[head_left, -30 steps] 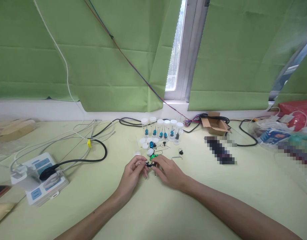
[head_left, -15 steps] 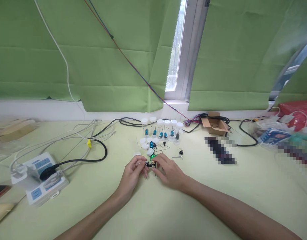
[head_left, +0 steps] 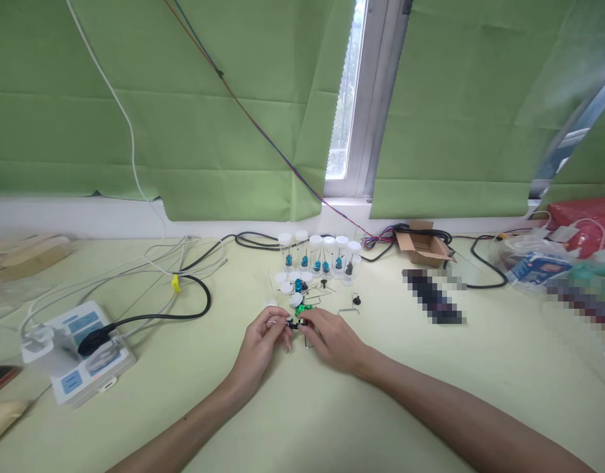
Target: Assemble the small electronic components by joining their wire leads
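Note:
Near the middle of the table, my left hand (head_left: 261, 336) pinches one end of a small black part (head_left: 294, 325) from which a thin metal rod sticks out. From the other side, the fingers of my right hand (head_left: 336, 338) close on the same part and cover some of it. A thin bent metal piece (head_left: 307, 343) shows below the right fingertips; its kind is unclear. Just beyond the hands lie small green parts (head_left: 303, 309), a white cap (head_left: 296, 300) and blue parts (head_left: 299, 285).
Several clear tubes (head_left: 316, 257) with white caps stand behind, holding small blue or dark pieces. Bent metal rods and a black knob-like piece (head_left: 357, 300) lie right of centre. A power strip (head_left: 75, 328) with cables is at left, an open cardboard box (head_left: 424, 249) at back right.
My right fingers have shifted slightly on the black part, covering more of its right end. More of the green parts shows now. My left hand keeps its place.

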The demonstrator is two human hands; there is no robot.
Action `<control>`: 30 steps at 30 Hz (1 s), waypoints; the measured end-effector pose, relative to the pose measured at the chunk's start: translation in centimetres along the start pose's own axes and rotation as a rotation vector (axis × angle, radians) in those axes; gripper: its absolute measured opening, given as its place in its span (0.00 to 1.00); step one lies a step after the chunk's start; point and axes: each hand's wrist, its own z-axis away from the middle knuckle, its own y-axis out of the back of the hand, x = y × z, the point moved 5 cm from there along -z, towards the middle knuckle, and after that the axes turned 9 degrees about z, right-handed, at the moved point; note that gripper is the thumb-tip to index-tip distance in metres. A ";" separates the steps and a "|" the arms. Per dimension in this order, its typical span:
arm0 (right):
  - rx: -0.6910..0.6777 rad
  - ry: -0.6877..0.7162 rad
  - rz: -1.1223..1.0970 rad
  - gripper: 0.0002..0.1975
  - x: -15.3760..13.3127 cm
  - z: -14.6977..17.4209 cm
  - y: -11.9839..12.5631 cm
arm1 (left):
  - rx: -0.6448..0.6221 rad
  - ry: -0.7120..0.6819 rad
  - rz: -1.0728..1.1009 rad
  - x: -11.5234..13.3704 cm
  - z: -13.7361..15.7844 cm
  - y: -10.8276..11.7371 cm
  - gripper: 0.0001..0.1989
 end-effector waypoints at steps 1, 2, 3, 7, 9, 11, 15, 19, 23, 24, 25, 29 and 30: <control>-0.002 -0.003 0.000 0.11 0.0 0.0 0.0 | -0.002 -0.001 0.004 0.0 0.0 0.0 0.09; -0.003 -0.004 -0.002 0.11 0.0 0.0 0.1 | -0.005 -0.002 0.008 0.0 0.0 0.0 0.09; -0.002 -0.002 -0.006 0.12 0.0 0.1 0.1 | -0.008 -0.003 0.011 0.0 0.0 0.0 0.09; 0.002 0.010 -0.025 0.13 0.0 0.2 0.2 | -0.017 -0.010 0.004 0.0 0.0 0.0 0.09; 0.000 0.007 -0.027 0.13 0.0 0.2 0.1 | -0.014 -0.010 -0.001 -0.1 0.0 0.0 0.09; -0.004 0.003 -0.022 0.13 0.1 0.2 0.0 | -0.009 -0.009 -0.006 -0.1 0.0 0.0 0.09; -0.004 -0.001 -0.010 0.12 0.2 0.2 -0.2 | -0.013 -0.010 -0.010 -0.1 0.0 0.0 0.09; 0.004 0.012 -0.011 0.11 0.2 0.1 -0.2 | -0.014 -0.010 -0.018 -0.1 0.0 0.0 0.09; -0.001 0.002 -0.008 0.11 0.1 0.1 -0.1 | -0.010 -0.002 -0.014 -0.2 0.0 0.1 0.08; -0.003 -0.002 -0.006 0.11 0.1 0.1 0.0 | -0.010 -0.003 -0.011 -0.2 0.0 0.1 0.08; -0.005 -0.003 -0.006 0.11 0.0 0.1 0.0 | -0.012 -0.006 -0.008 -0.2 0.0 0.1 0.08; -0.013 0.008 -0.016 0.13 0.0 0.2 0.0 | -0.018 -0.011 0.005 -0.2 0.0 0.1 0.09; -0.013 0.008 -0.017 0.13 0.0 0.2 0.0 | -0.017 -0.009 0.006 -0.3 0.0 0.1 0.09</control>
